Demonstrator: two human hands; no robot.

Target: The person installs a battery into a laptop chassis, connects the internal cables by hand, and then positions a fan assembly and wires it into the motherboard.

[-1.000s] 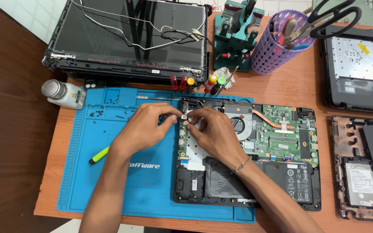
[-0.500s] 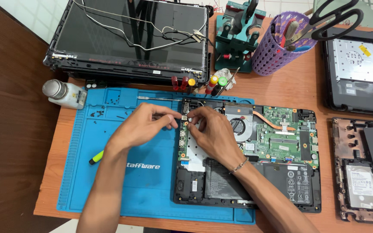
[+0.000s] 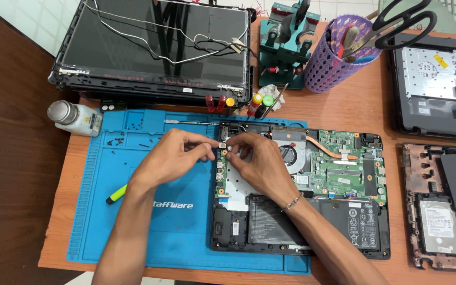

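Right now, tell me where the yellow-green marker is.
In the head view, the marker lies on the blue mat, at its left side, partly under the left forearm.

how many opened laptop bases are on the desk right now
3: one laptop base on the blue mat under both hands, one at far right top, one at far right bottom.

Detached laptop screen [image 3: 154, 45], dark rectangle, lying at eleven o'clock. White bottle [image 3: 75, 117] wearing a pale label at nine. Battery's white label [image 3: 355, 217] showing at four.
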